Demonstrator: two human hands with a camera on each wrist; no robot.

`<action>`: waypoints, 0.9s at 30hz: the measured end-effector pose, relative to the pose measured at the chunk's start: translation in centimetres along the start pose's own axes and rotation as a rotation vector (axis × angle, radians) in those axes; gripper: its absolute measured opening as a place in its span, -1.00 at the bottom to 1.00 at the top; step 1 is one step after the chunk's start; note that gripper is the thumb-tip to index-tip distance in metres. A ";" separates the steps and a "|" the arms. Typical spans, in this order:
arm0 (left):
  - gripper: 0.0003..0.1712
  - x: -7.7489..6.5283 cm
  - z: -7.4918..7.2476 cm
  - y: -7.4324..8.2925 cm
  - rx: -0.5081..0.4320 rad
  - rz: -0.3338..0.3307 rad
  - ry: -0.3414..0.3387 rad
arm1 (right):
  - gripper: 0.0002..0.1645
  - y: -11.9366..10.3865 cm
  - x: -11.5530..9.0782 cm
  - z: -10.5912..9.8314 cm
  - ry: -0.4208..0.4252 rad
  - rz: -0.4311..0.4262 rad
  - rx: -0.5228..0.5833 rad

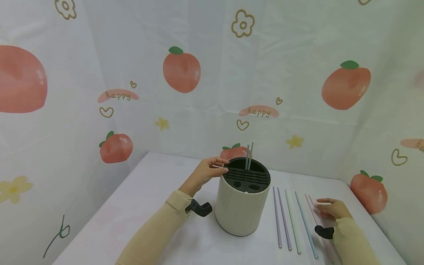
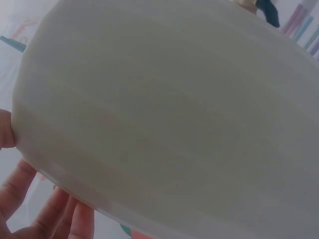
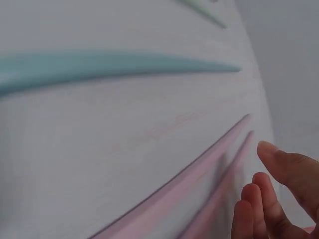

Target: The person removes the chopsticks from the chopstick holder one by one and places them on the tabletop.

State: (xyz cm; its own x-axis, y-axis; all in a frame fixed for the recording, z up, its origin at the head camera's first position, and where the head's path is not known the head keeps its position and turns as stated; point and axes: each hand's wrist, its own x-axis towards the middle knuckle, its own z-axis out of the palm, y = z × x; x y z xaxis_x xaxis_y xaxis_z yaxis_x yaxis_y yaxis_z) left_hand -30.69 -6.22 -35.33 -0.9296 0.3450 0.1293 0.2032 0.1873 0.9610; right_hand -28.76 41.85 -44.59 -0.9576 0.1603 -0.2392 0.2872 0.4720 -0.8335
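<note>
A cream round utensil holder (image 1: pixel 240 211) with a black slotted top stands upright in the middle of the table. My left hand (image 1: pixel 212 170) rests on its rim at the left, with extended fingers touching the edge; the left wrist view shows the holder's pale wall (image 2: pixel 164 119) close up. A blue chopstick (image 1: pixel 247 157) and a pale one stand in the rear compartment. On the right, my right hand (image 1: pixel 332 208) hovers by two pink chopsticks (image 3: pixel 199 172), its thumb and fingers apart, with nothing held.
Left of the pink pair lie a blue chopstick (image 1: pixel 306 224), a green chopstick (image 1: pixel 293 222) and two purple chopsticks (image 1: pixel 277 217), roughly parallel on the white table (image 1: pixel 132 206). A fruit-printed curtain (image 1: pixel 212 121) rises behind the table.
</note>
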 end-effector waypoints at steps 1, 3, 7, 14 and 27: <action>-0.62 0.0 0.0 0.0 0.000 0.001 -0.001 | -0.43 -0.6 -0.2 -0.2 -0.015 -0.029 0.040; -0.61 0.0 -0.1 0.0 0.003 0.001 -0.001 | -0.63 -2.0 -0.5 -0.4 -0.054 -0.116 0.125; -0.60 -0.1 -0.2 -0.1 0.007 -0.002 -0.003 | -0.72 -6.0 -0.9 -0.6 -0.144 -0.332 0.298; -0.60 0.0 -0.3 -0.2 0.011 -0.004 0.004 | -0.64 -14.6 -2.8 2.1 -0.193 -0.633 0.421; -0.60 0.1 -0.1 0.0 0.008 -0.012 -0.009 | -0.65 -21.4 -5.8 10.1 -0.183 -0.835 0.346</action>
State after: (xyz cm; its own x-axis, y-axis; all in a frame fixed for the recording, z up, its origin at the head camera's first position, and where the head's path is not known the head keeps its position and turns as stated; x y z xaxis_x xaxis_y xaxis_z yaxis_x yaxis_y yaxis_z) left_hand -30.81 -6.25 -35.33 -0.9294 0.3507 0.1153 0.1941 0.1987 0.9606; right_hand -29.54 22.06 -30.37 -0.8481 -0.2694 0.4563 -0.4925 0.0829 -0.8664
